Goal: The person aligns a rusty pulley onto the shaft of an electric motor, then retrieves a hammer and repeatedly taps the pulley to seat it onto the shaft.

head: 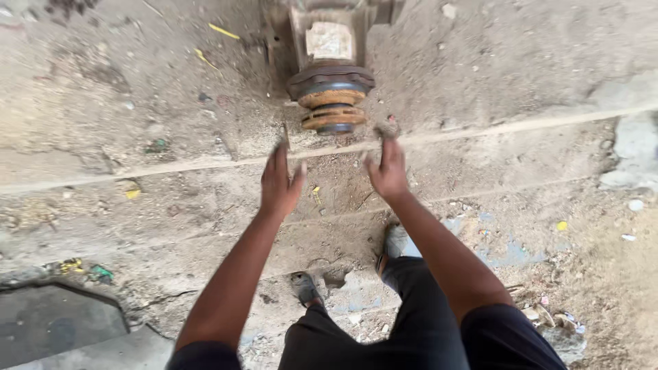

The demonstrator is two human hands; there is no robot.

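Observation:
A rusty metal machine part (334, 82) with stacked orange-brown discs and a dark round flange lies on the dirt ground ahead of me. My left hand (279, 181) reaches toward it with fingers spread, holding nothing, just below and left of the discs. My right hand (386, 168) is stretched out below and right of the discs, fingers apart; a small dark bit shows at its fingertips, too blurred to identify. Neither hand touches the part. My dark trousers and two shoes (305, 288) show below.
Dusty, cracked concrete and dirt ground (137, 137) with scattered litter, yellow scraps (223, 31) and pebbles. A pale line (480, 130) crosses the ground. A dark slab (48, 318) lies at the lower left. Rubble lies at the lower right.

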